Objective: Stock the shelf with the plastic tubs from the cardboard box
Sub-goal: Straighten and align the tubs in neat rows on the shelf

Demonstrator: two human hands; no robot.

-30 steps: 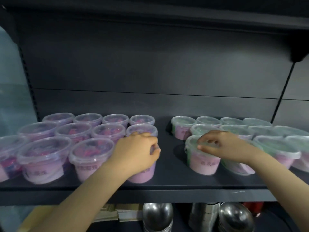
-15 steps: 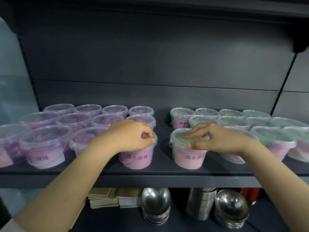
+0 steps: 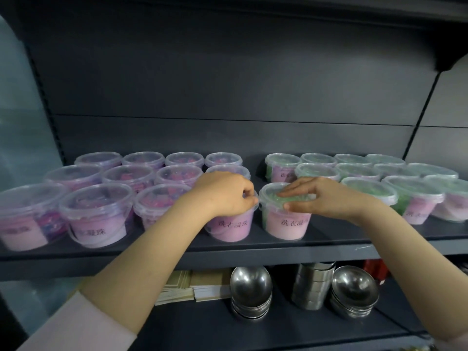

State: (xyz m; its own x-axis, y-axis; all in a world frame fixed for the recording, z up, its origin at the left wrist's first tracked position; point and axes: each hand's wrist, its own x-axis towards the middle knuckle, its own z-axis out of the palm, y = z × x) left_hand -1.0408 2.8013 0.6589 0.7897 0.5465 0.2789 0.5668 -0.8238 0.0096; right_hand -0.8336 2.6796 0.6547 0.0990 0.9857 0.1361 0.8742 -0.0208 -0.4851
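On the far left of the dark shelf (image 3: 329, 245), rows of clear lidded tubs filled with purple (image 3: 96, 214) stand packed together, three deep from back to front. Your left arm comes up from a pale pink sleeve (image 3: 76, 325). Your left hand (image 3: 222, 195) sits on the purple tub (image 3: 231, 228) at the right end of the front row, fingers curled down over its lid and gripping the rim. Just beside it, almost touching, stands the green tub (image 3: 286, 224), pink-labelled and near the shelf's front edge. Your right hand (image 3: 326, 198) holds it from above, fingers arched across the lid and thumb pressed against the front rim. To the right, more green-filled tubs (image 3: 367, 188) fill the shelf in rows. On the shelf below, from left to right: a stack of flat cardboard sheets (image 3: 192, 285), nested steel bowls (image 3: 250, 287), stacked steel cups (image 3: 312, 285) and a second pile of bowls (image 3: 354, 290).
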